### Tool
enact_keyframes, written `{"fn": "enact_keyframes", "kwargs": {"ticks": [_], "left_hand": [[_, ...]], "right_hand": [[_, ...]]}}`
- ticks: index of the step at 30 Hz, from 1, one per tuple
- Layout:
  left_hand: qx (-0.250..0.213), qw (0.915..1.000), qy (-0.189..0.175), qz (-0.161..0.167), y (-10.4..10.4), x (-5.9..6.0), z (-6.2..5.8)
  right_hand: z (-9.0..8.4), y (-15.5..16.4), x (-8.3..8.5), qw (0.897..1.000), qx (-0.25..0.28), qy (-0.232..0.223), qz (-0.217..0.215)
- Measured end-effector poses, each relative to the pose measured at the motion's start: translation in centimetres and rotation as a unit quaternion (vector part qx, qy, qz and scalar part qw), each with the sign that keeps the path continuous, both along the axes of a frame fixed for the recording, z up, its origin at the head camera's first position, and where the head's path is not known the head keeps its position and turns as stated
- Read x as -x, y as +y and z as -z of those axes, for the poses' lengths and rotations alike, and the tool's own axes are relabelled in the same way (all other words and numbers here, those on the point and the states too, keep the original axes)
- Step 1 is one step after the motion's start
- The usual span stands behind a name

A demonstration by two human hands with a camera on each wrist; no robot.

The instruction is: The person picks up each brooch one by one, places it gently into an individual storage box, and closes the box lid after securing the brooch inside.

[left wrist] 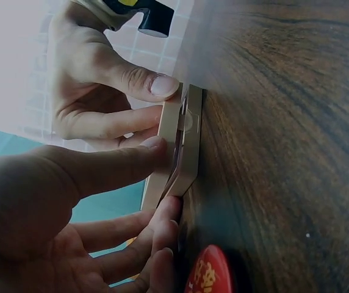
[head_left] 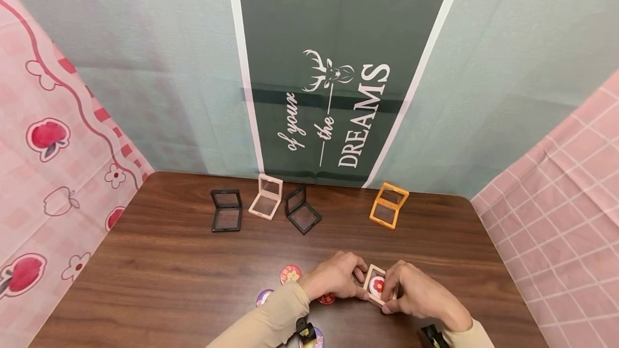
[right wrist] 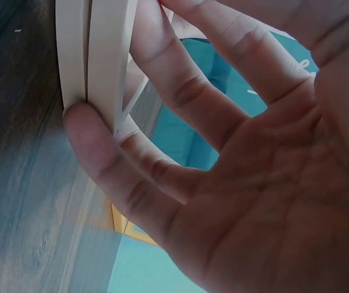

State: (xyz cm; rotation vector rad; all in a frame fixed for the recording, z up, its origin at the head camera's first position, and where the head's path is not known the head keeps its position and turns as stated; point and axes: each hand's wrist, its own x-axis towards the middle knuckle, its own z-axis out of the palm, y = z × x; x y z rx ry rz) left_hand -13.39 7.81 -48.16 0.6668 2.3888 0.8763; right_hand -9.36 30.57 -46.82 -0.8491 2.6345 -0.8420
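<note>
A small beige square case (head_left: 375, 285) with a red-and-white round badge showing inside lies on the wooden table (head_left: 193, 273) near the front edge. My left hand (head_left: 344, 279) grips its left side, thumb laid on the lid (left wrist: 183, 146) and fingers curled at the lower edge. On the other side, my right hand (head_left: 405, 293) pinches the case between thumb and fingers. In the right wrist view the case's two halves (right wrist: 89, 55) lie almost together with a thin gap, and a right fingertip (right wrist: 80, 119) sits under their edge.
Several round badges lie near my left forearm: a pink one (head_left: 290, 274), a purple one (head_left: 264, 297) and a red one (head_left: 326, 299) (left wrist: 208, 274). At the table's back, open cases stand in a row: black (head_left: 226, 210), pink (head_left: 266, 203), black (head_left: 302, 209), orange (head_left: 389, 204).
</note>
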Motion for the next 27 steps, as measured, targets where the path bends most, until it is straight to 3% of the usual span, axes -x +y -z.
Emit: {"fn": "enact_keyframes", "kwargs": {"ticks": [13,27], "left_hand": [[0.001,1.0,0.0,-0.003,0.13,-0.08,0.14],[0.007,0.9999,0.014,-0.006,0.35,-0.37,0.38]], "right_hand": [[-0.2,-0.37,-0.12,0.999,-0.007,-0.033,0.017],[0.35,-0.53,-0.37,1.0,-0.004,-0.016,0.024]]}}
